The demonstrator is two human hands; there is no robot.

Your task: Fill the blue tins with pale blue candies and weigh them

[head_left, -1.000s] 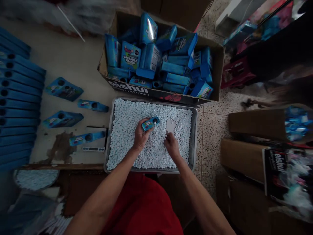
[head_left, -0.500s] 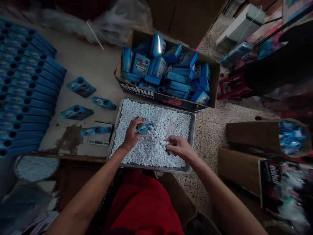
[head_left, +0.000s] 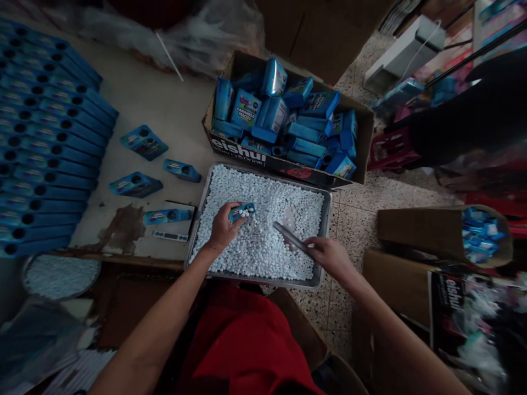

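Over the left part of a metal tray (head_left: 328,219), my left hand (head_left: 223,227) is closed round a small blue candy box (head_left: 236,213). White candies (head_left: 247,210) sit in and about the opening of this box. My right hand (head_left: 329,255) grips one end of a narrow grey metal scoop (head_left: 293,238). The scoop slants up to the left above the tray, and no candies show on it. Small round white candies (head_left: 255,252) fill the tray, with a thin patch (head_left: 290,215) where its bottom shows.
Behind the tray stands a carton (head_left: 288,169) heaped with blue boxes. On the table's left, rows of blue boxes (head_left: 45,159) are stacked, several loose ones nearby. One box (head_left: 167,216) lies on a small scale (head_left: 171,236). Cardboard boxes (head_left: 415,236) stand at the right.
The scoop, earlier heaped with candies at the box's opening, has drawn back to the right and now appears without candies. Candies now lie on the box's opening. The view has shifted slightly.
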